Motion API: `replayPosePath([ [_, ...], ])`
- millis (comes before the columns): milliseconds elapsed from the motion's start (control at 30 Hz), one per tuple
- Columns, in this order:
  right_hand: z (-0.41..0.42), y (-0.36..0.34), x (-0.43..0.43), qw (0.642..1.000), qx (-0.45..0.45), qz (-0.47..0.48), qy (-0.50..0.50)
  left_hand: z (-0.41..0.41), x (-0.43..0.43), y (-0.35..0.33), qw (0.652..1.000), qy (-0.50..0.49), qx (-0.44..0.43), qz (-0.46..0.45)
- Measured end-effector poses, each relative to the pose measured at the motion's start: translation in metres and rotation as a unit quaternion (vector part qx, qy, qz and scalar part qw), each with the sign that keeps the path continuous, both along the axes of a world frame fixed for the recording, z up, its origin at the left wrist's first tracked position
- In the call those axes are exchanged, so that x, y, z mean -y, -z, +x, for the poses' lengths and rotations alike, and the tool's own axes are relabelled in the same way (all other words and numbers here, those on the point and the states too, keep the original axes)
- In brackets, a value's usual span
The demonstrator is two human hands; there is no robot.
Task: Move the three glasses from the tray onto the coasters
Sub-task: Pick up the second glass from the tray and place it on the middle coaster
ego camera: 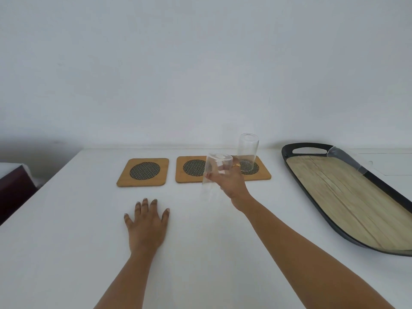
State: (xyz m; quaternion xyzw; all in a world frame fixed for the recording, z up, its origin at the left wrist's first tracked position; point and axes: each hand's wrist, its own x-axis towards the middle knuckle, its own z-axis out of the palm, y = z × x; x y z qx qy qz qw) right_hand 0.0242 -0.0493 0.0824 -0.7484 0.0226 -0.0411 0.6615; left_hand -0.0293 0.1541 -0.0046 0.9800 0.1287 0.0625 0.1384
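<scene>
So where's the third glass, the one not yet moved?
The third glass is at the tray's far right rim, on the right side of the table, beyond the rightmost coaster.

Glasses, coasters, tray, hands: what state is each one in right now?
Right hand: gripping a glass.
Held glass: tilted, in the air by the middle coaster.
Second glass: upright on the right coaster.
Third glass: lying on the tray's rim.
Left coaster: bare.
Middle coaster: bare.
Tray: flat on the table.
Left hand: flat, empty.
</scene>
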Motion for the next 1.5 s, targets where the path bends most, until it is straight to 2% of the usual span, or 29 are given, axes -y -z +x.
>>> replayPosePath([
  [200, 0.01, -0.015, -0.016, 0.987, 0.124, -0.087, -0.05, 0.0, 0.0, 0.0, 1.0, -0.003, 0.004, 0.001],
  [433, 0.041, -0.023, -0.032, 0.953, 0.139, -0.268, 0.0, -0.001, 0.001, -0.002, 1.0, -0.004, 0.001, 0.004],
  [700, 0.076, -0.032, -0.042, 0.931, 0.153, -0.332, -0.011, -0.001, 0.001, -0.001, 1.0, -0.005, 0.006, 0.014],
  [1000, 0.116, -0.028, -0.053, 0.909, 0.129, -0.395, -0.035, -0.001, 0.001, 0.0, 1.0, -0.006, 0.006, 0.012],
  [1500, 0.132, -0.004, -0.053, 0.916, 0.114, -0.383, -0.036, 0.0, 0.002, 0.002, 1.0, -0.007, 0.006, 0.017],
])
